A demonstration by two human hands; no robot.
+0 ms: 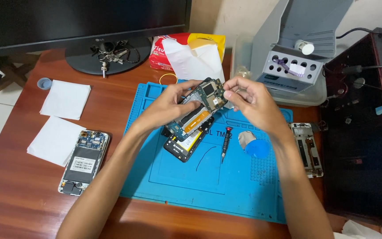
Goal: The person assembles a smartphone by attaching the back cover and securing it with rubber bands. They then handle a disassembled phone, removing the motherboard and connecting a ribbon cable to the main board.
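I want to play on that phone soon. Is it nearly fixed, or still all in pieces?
Still in pieces. Done: the black phone body lies opened on the blue mat. In hand: the left hand and right hand hold up the inner frame with its circuit board. Left: the frame is out of the body, and the small screwdriver lies unused on the mat.

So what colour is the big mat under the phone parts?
Blue. The mat lies on the brown wooden table, seen clearly in the head view.
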